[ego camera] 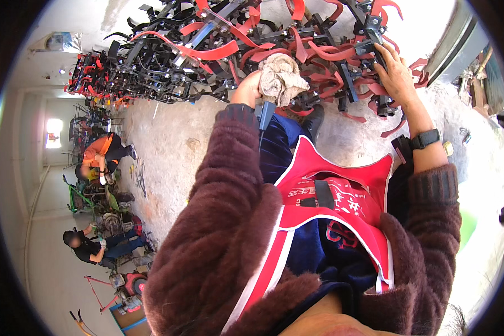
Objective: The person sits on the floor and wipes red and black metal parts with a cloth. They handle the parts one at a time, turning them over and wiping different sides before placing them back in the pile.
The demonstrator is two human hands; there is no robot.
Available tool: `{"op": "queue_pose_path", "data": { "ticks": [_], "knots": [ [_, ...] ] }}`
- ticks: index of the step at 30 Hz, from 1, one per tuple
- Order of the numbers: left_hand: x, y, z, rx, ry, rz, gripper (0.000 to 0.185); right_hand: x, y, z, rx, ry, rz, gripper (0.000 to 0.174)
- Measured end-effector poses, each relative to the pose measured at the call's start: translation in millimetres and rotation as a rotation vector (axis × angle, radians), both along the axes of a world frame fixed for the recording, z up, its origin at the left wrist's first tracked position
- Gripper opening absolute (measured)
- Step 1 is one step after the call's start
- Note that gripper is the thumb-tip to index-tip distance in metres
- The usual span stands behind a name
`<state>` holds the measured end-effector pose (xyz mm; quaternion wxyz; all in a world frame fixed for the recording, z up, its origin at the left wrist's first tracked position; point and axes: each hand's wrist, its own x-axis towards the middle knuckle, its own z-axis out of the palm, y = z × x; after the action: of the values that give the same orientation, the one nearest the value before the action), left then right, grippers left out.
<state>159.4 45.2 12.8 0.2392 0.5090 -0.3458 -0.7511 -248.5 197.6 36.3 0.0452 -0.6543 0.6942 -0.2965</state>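
My left hand [249, 89] is closed on a crumpled beige cloth [282, 79], which hides most of the fingers. The cloth lies against a heap of rotary tiller blade assemblies with curved red tines [332, 52] and black square shafts [346, 82]. At the heap's right end, my right hand [397, 77] grips a black metal tiller shaft [370, 29], fingers over it and thumb lower down. Its underside is hidden by the hand. A dark band circles my right wrist. Beside my left cuff hangs a small grey device [266, 114] with a cable.
More tiller blades, mostly black [151, 71], stretch away to the left. Two people [98, 153] work among tillers by the left wall. A red machine [132, 283] stands at lower left. Concrete floor [168, 138] lies between, and a grey door frame [458, 46] rises at right.
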Motion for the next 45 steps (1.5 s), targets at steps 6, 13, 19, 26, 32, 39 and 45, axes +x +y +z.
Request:
{"op": "queue_pose_path", "data": {
  "ticks": [6, 13, 19, 26, 32, 39, 45],
  "knots": [
    [8, 6, 33, -0.509, 0.412, 0.446, 0.038, 0, 0, 0, -0.002, -0.018, 0.008, 0.055],
    [-11, -18, 58, -1.069, 0.444, 0.59, 0.041, 0, 1, -1, -0.034, -0.001, 0.012, 0.055],
    [-25, -10, 56, -1.039, 0.136, 0.63, 0.036, 1, 0, -2, -0.046, -0.003, 0.0, 0.053],
    [-23, 10, 52, -0.885, -0.009, 0.575, 0.038, 2, -1, 1, -0.008, -0.007, -0.009, 0.053],
    [-25, 11, 72, -1.469, -0.26, 0.642, 0.074, 3, 2, 2, -0.033, -0.017, 0.0, 0.054],
    [-6, -31, 122, -1.526, -0.745, 0.3, 0.045, 1, 1, 1, -0.051, -0.046, 0.023, 0.054],
    [11, -32, 87, -1.228, -0.185, 0.547, 0.042, 3, 0, 4, -0.046, -0.052, 0.011, 0.053]
  ]
}}
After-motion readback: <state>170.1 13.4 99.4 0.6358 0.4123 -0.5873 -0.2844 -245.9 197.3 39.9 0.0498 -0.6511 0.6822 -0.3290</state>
